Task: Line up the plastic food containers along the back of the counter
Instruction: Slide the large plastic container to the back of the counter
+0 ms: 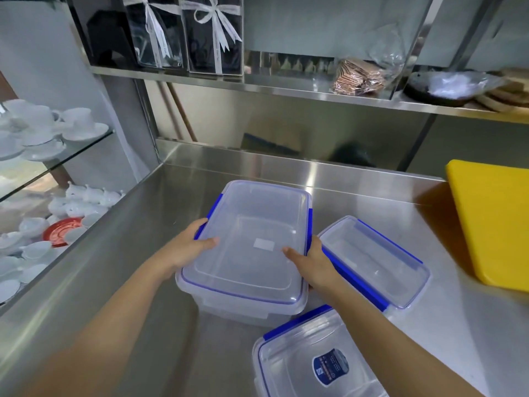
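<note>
Three clear plastic containers with blue latches sit on the steel counter (357, 202). The large container (252, 224) is in the middle, lid on. My left hand (190, 247) grips its left side and my right hand (313, 262) grips its right side, thumbs on the lid. A smaller container (380, 262) lies just right of it, touching my right wrist. A third container with a dark blue label (315, 365) sits at the near edge, partly under my right forearm. The back strip of the counter lies beyond the large container.
A yellow cutting board (495, 222) lies at the right. A glass shelf unit with white cups and saucers (51, 133) stands left of the counter. A steel shelf (286, 87) overhead holds boxes with ribbons, a packet and a bowl.
</note>
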Tool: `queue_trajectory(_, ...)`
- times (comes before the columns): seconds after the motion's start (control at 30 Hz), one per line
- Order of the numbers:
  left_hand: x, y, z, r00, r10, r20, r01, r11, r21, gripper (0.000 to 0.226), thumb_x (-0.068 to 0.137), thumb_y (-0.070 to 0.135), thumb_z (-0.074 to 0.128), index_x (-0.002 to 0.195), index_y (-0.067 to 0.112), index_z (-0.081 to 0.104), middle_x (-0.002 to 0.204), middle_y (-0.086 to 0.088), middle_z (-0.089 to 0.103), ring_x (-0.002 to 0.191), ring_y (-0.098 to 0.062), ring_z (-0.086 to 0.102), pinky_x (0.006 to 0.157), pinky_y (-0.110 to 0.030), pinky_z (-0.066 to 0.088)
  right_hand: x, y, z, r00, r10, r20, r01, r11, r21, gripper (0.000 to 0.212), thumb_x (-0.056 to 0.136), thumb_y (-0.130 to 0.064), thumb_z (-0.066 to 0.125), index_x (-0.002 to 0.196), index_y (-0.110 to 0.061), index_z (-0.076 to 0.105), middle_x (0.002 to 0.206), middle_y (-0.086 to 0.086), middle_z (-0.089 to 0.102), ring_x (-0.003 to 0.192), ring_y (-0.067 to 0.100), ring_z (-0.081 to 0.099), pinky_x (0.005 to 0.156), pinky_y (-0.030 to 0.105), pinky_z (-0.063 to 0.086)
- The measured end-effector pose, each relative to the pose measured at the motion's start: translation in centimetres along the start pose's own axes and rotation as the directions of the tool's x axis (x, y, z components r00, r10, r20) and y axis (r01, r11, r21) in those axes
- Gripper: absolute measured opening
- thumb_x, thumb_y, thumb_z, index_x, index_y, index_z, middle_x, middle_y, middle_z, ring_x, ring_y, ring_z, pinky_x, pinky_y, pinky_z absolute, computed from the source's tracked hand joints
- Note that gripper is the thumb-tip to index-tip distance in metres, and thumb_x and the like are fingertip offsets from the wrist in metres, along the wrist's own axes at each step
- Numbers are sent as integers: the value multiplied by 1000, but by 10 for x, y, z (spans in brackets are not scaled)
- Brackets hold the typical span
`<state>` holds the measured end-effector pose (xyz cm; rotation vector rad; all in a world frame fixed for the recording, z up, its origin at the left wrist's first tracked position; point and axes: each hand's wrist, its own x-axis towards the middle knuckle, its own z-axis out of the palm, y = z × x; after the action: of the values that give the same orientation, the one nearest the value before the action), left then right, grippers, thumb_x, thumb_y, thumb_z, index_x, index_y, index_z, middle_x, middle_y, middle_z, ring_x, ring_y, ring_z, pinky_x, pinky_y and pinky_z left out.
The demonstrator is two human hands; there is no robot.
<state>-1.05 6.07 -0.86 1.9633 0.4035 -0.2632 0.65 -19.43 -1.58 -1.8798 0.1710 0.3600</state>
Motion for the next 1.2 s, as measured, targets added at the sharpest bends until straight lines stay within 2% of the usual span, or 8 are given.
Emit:
queue_trajectory(0.07,0,-8,4,991,25,-131,-33,997,-66,52,85,40,59,134,32,43,122,6,59,104,-19,63,96,-43,49,1,-3,6,997,-42,-65,45,998,37,44,89,-31,56,127,-20,36,121,6,58,102,25,61,83,40,56)
queue_trajectory(0.13,1,-8,4,981,25,-191,-54,987,-151,45,85,36,60,129,30,48,117,3,62,96,-18,66,87,-39,53,7,-10,10,994,-62,-88,68,995,68,40,91,-29,54,126,-18,38,115,4,58,94,21,59,71,30,53)
queue_trajectory(0.3,19,1,-15,969,5,-248,-84,947,-310,35,88,16,61,122,23,56,96,6,66,79,-14,67,65,-27,51,36,-31,24,995,-62,-78,64,997,31,41,91,-32,52,127,-18,39,111,2,58,95,24,59,79,39,52)
queue_trajectory(0.5,65,4,-52,955,25,-294,-106,958,-265,45,82,22,67,126,23,59,113,-3,69,89,-18,69,87,-35,52,78,-57,53,994,-102,-30,103,994,38,42,93,-28,50,129,-13,36,112,3,55,93,23,56,77,33,45)
queue_trajectory(0.67,109,3,-79,945,52,-322,-124,970,-210,46,81,23,68,127,24,60,119,-2,68,100,-20,67,99,-39,48,114,-71,77,986,-159,-44,159,987,9,39,91,-30,51,125,-14,40,122,7,60,101,27,61,89,42,51)
queue_trajectory(1.0,162,-12,-87,940,45,-339,-127,966,-224,48,78,28,68,125,24,60,118,-4,68,99,-23,68,99,-44,49,167,-74,92,988,-155,-24,153,986,-64,40,93,-32,46,127,-12,37,125,9,58,95,23,57,79,33,47)
queue_trajectory(1.1,163,-12,-91,938,65,-340,-100,991,-89,53,78,41,63,129,31,56,127,0,64,108,-22,64,102,-43,46,169,-76,92,991,-131,-2,129,979,-157,44,92,-37,44,127,-11,35,126,11,57,102,30,59,86,39,48)
queue_trajectory(1.2,156,0,-87,917,68,-393,81,934,349,49,89,45,45,137,31,46,135,-9,56,121,-32,52,104,-43,39,164,-85,81,992,-117,56,128,947,-295,58,87,-53,44,130,-14,37,131,10,53,110,32,58,95,45,48)
